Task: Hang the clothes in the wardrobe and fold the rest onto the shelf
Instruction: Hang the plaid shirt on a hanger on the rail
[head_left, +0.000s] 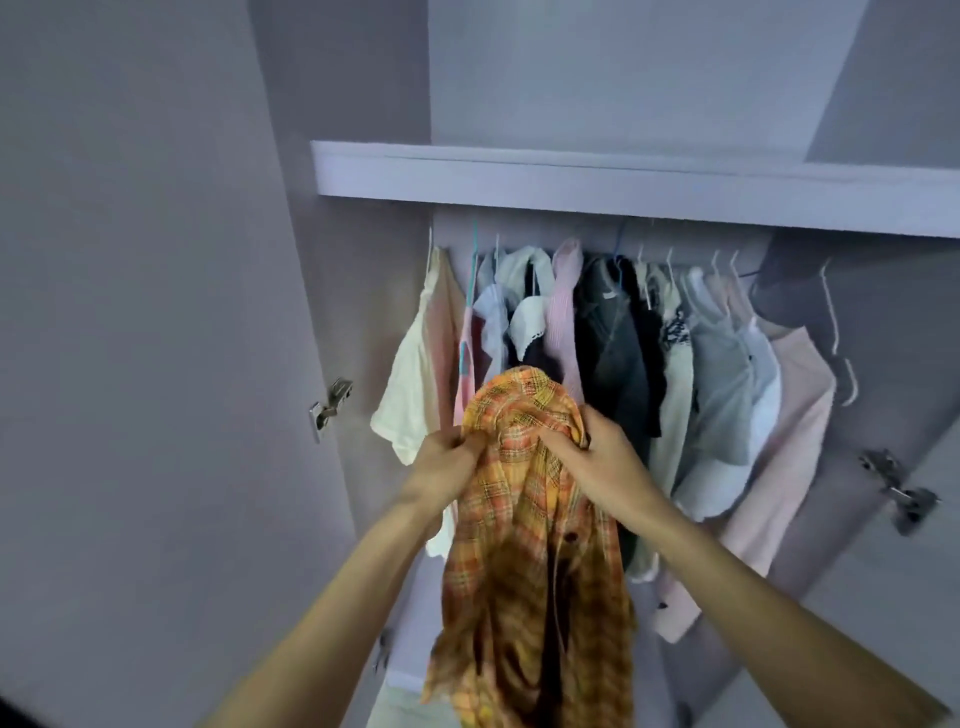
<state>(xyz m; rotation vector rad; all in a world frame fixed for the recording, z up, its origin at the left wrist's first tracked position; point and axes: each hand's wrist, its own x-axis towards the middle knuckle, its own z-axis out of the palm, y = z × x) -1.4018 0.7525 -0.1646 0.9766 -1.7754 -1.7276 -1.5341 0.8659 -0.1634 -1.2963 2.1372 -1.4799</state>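
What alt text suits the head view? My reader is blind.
Both hands, left hand and right hand, grip an orange plaid shirt before an open wardrobe, where clothes hang beneath a shelf.

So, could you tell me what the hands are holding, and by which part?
Both hands, left and right, grip the orange plaid shirt near its collar.

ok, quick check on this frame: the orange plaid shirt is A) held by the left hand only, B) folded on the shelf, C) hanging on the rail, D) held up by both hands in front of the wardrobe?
D: the left hand and the right hand both grip the orange plaid shirt near its collar, in front of the hanging clothes, below the shelf.
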